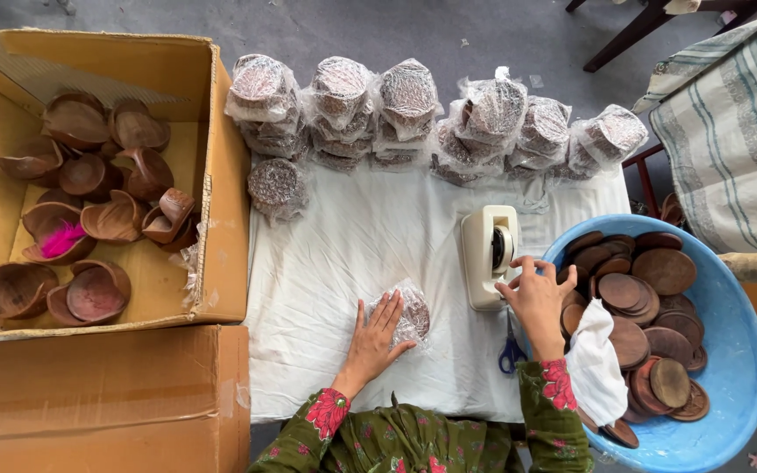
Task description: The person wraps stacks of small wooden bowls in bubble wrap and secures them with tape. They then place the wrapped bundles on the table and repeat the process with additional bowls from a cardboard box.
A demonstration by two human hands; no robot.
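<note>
Head view looks straight down on a counter [352,263] covered with a white cloth. At about 6 o'clock the left hand [374,337] lies flat with fingers spread narrow, pressing a small plastic-wrapped packet [409,311] of round brown discs against the cloth; the packet sits just at the fingertips, toward 1 o'clock from the palm. The right hand [536,298] rests with curled fingers on the edge of a cream tape dispenser [488,254], holding nothing that can be made out for certain. That dispenser stands at 2 o'clock from the packet, its long axis running 12 to 6, so the right hand is far nearer to it and the left hand nearer to the packet. Blue-handled scissors [512,350] lie just below the dispenser, partly under the right wrist. At 3 o'clock a blue tub [738,350] holds loose brown discs, with a white cloth rag [596,363] draped over its near rim. Along 12 o'clock a row of wrapped stacks [413,114] lines the far edge. At 9 o'clock an open cardboard box [212,175] holds brown clay lamps [89,175].
</note>
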